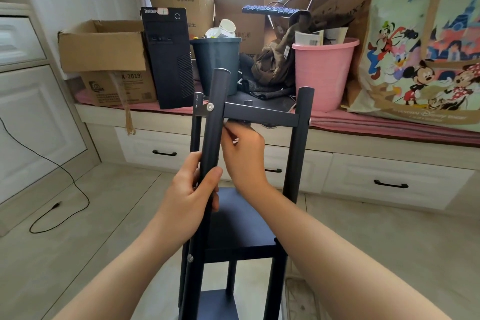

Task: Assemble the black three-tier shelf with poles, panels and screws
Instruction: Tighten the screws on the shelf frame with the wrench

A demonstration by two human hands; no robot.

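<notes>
Black near pole (211, 138) is gripped by the left hand (189, 202), steadying it against the top panel (259, 113). Right hand (242, 153) reaches just beneath that panel, fingers curled, probably seating a fastener behind the screw (210, 107); its contents cannot be told.

Tiled floor and pink-cushioned window bench, both loaded.

Floor (109, 215): pale tiles; black cable (52, 163) trails across it at left, plug end lying loose; black shelf (233, 241) stands on it in the foreground. Bench cushion (389, 125): open cardboard box (104, 44) atop a printed carton (124, 88), black computer tower (167, 57) upright beside them, dark bin (217, 65), brown bag (275, 65), pink bin (324, 73), cartoon-print tote (426, 47) at far right.
</notes>
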